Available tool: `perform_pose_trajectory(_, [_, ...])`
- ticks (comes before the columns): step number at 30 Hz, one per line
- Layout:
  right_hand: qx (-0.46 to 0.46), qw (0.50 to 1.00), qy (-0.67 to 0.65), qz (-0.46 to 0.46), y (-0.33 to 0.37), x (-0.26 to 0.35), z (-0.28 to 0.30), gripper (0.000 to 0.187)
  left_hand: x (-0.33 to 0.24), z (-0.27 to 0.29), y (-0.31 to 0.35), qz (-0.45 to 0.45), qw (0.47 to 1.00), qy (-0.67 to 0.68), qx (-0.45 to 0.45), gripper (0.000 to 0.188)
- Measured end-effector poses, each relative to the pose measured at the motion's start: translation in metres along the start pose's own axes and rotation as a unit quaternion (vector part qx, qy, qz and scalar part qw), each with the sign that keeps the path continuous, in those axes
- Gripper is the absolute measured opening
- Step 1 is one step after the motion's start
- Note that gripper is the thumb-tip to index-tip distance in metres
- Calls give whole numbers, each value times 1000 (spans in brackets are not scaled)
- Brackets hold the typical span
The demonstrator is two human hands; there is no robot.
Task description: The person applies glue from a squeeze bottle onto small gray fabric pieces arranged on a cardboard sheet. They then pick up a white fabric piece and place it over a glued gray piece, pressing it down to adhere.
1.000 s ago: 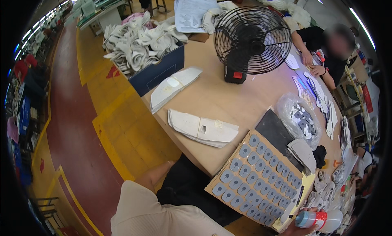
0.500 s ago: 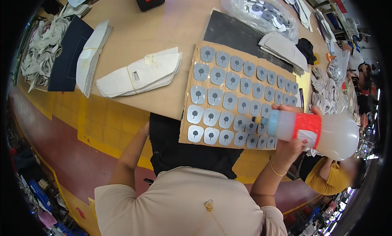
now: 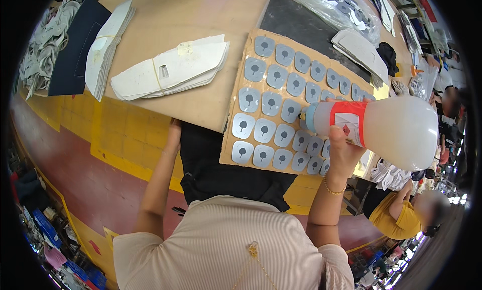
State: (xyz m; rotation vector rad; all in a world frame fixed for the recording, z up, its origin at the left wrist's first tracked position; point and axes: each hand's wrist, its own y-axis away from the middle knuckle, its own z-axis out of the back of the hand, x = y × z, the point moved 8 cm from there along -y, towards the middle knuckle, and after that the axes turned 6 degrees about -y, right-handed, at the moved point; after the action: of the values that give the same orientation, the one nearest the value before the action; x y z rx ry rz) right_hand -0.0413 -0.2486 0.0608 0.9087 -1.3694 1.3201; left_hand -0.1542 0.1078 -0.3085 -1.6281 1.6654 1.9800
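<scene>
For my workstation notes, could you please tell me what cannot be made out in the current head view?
Head view:
Right hand: some fingers, hidden behind the bottle.
Grey patches: some, partly covered by the bottle.
Left hand: fingers, mostly hidden by the table edge.
Nozzle tip: too small to judge contact with a patch.
Plastic bag: far part, cut off by the upper edge.

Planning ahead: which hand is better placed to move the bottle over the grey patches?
Likely the right hand: it holds the squeeze bottle, nozzle near grey patches; the left hand is beside the tabletop.
</scene>
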Motion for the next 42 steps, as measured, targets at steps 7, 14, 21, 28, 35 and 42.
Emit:
perform_pose_trajectory(7, [11, 999, 22, 33, 1, -8, 0, 79, -15, -11, -12, -138, 984, -112, -12, 36])
perform_pose_trajectory(14, [-18, 999, -31, -32, 1, -10, 8, 79, -21, -12, -12, -140, 980, -139, -16, 37])
perform_pose_trajectory(21, [-94, 988, -126, -4, -13, 2, 22, 69, -28, -9, -12, -136, 977, -162, -19, 37])
perform_pose_trajectory(28, [-33, 998, 57, 8, -16, 6, -8, 46, -30, -7, -10, -130, 976, -177, -15, 37])
perform_pose_trajectory(35, [27, 981, 181, 60, -18, 11, -21, 41, -31, -6, -9, -131, 974, -185, -17, 37])
perform_pose_trajectory(42, [-45, 995, 68, 51, -22, 16, 1, 66, -31, -6, -8, -131, 972, -193, -17, 38])
